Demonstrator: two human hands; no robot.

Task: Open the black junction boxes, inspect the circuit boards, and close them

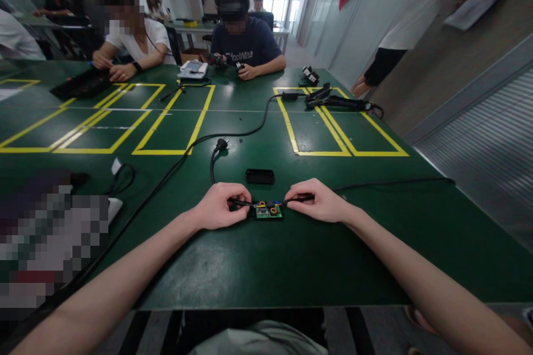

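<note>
A small green circuit board [268, 211] with copper-coloured coils lies between my hands, black cables joined to both its ends. My left hand [225, 206] pinches the black cable at the board's left end. On the other side, my right hand [314, 201] has its fingers closed round the right-hand cable [297, 198]. Just beyond the board rests an open black plastic case half [260, 176]. A black power plug [222, 145] lies behind my left hand, its cord running down toward that hand.
A long black cable [204, 137] crosses the green table [233, 277] diagonally. Yellow tape rectangles mark its far half. A black tool [341, 102] lies at the back right. Two people work across the table; another stands at right. Blurred items sit at left.
</note>
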